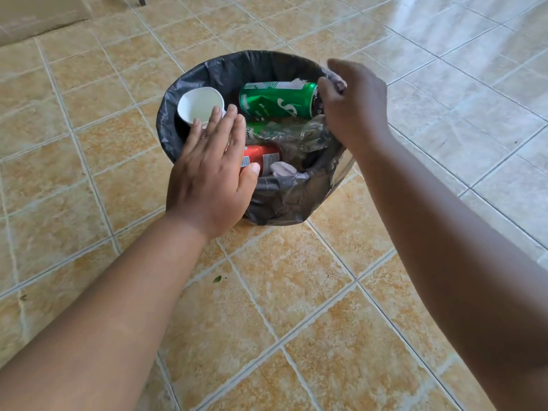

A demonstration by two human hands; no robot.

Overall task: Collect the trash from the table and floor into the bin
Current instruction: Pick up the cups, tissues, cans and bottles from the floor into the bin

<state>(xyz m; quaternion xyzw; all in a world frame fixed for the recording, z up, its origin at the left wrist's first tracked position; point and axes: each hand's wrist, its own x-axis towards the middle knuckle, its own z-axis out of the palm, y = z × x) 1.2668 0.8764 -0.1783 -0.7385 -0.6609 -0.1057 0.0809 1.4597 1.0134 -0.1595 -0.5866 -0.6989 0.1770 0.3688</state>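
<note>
1. Nearest the camera are two bare forearms, reaching forward and down over the glossy tan-and-cream tiled floor (296, 292) toward the bin.
2. The left hand (207, 176) hovers flat above the near-left rim, fingers straight and together, thumb out to the side, grasping nothing; the right hand (354, 105) is curled over the far-right rim with its fingertips pinched on a fold of the black plastic bin liner (225, 68).
3. The round bin lined in black plastic (299, 200) stands on the floor just ahead of the hands; inside lie a white paper cup (198, 105) at the left, a dented green drinks can (275, 99) on its side at the back, a crushed clear plastic bottle (296, 134) in the middle, a red drinks can (262, 157) nearer, and a crumpled white paper scrap (281, 169) beside it.
4. Judging by this load, most of the collecting looks done; what seems left is a small green leaf-like fleck (217, 279) on the tiles near the left forearm, plus anything out of sight; the table is not in view, so its state cannot be told.
5. The floor is otherwise bare and sunlit toward the right; a beige flat surface (35, 16), perhaps cardboard, fills the top-left corner.
</note>
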